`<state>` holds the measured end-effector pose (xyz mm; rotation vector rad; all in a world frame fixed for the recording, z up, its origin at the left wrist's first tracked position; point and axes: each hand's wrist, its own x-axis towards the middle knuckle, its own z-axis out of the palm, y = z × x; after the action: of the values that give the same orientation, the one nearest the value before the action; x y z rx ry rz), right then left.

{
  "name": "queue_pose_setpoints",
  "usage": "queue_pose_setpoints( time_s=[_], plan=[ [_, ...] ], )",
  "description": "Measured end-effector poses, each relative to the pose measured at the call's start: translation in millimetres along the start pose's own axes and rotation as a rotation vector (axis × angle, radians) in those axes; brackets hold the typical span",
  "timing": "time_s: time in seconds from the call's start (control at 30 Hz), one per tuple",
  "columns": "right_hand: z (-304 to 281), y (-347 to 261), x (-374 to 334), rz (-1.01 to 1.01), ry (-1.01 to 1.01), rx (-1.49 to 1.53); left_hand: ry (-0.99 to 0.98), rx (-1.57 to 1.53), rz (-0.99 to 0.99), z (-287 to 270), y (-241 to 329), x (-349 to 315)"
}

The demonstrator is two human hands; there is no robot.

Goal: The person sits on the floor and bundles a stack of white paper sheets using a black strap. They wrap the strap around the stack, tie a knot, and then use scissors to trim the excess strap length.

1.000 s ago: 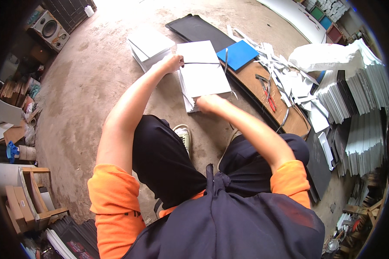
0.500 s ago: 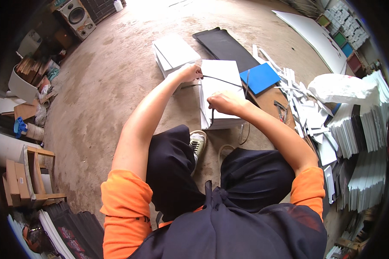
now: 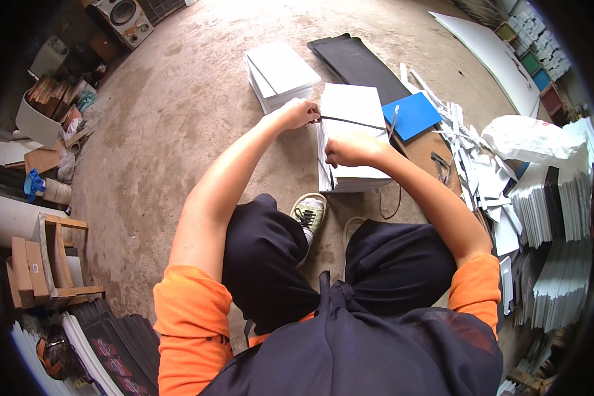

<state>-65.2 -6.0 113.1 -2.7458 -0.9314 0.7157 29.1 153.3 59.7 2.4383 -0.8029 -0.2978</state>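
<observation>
A stack of white boards (image 3: 353, 100) stands on the floor in front of my feet. Across its top runs a thin black strap (image 3: 355, 123), with a loose loop hanging at the right side. At the stack's left edge, my left hand (image 3: 298, 113) is closed, pinching the strap where it meets the corner. My right hand (image 3: 351, 150) is curled over the near part of the top, knuckles up. Its fingers are closed on the strap, of which only a little dark length shows beneath them. A second white stack (image 3: 284, 69) sits just beyond my left hand.
A blue board (image 3: 411, 115) lies right of the stack, by a brown board (image 3: 431, 150) with pliers (image 3: 441, 165). Black sheets (image 3: 360, 63) lie behind. White offcuts (image 3: 472, 165) and stacked panels (image 3: 538, 204) line the right; a wooden frame (image 3: 63, 261) stands left.
My right hand has shifted slightly, and less strap shows below it. My left hand stays at the stack's left edge. The whole view has swung a little, so the stacks sit further right.
</observation>
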Motion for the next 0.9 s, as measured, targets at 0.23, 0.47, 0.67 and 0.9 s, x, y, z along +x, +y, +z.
queue_pose_setpoints(
  time_s=[0.23, 0.47, 0.67, 0.9],
  plan=[
    [23.1, -21.5, 7.4, 0.005, 0.169, -0.020, 0.045, -0.029, -0.009, -3.9, -7.2, -9.8],
    [-8.9, -20.1, -1.3, 0.039, 0.275, 0.001, 0.042, -0.036, -0.051, -8.4, -14.1, -22.8],
    [-40.6, 22.7, -13.9, 0.251, 0.474, 0.018, 0.095, -0.073, -0.066, -9.8, -14.9, -20.3],
    [-47.4, 100.3, -27.3, 0.394, 0.510, -0.049, 0.255, 0.036, -0.098, -13.8, -9.2, 6.8]
  ],
)
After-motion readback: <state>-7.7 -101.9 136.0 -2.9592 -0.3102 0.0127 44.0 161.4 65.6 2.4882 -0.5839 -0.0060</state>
